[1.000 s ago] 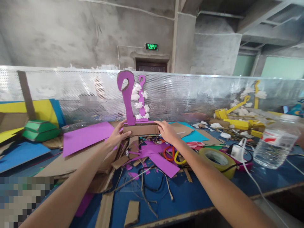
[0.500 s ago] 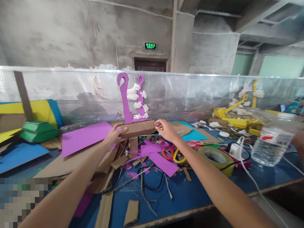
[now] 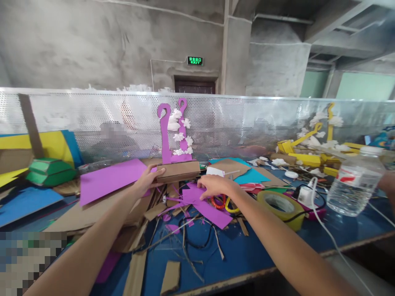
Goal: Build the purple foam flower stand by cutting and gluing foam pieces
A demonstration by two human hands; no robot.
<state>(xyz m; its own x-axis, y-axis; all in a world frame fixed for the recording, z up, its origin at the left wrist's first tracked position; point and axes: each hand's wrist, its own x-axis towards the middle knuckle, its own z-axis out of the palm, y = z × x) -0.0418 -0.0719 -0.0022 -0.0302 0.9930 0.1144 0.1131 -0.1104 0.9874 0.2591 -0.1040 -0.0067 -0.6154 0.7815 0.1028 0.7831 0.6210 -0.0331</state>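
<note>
My left hand (image 3: 148, 181) is closed on the left end of a long cardboard box (image 3: 179, 172), thumb on its near side. A purple hook-shaped upright (image 3: 166, 133) with a purple base rises behind the box's front edge. My right hand (image 3: 214, 186) is off the box, its thumb and fingers apart, hanging over purple paper scraps (image 3: 212, 211). Whether it touches them I cannot tell. Just below that hand are scissors with red and yellow handles (image 3: 232, 204). Behind stands another purple hook (image 3: 183, 142) dressed with white paper tufts (image 3: 179, 137).
Clear tape roll (image 3: 262, 201), white charger with cable (image 3: 305, 194) and water bottle (image 3: 354, 185) stand right. Left lie a purple sheet (image 3: 112, 179), a green folded piece (image 3: 51, 170) and blue sheets. Cardboard strips (image 3: 170, 276) litter the blue table. A perforated metal panel (image 3: 231, 123) runs behind.
My right hand has left the box's right end and moved down to the purple scraps. The purple upright has shifted slightly down and right. My left hand keeps its hold.
</note>
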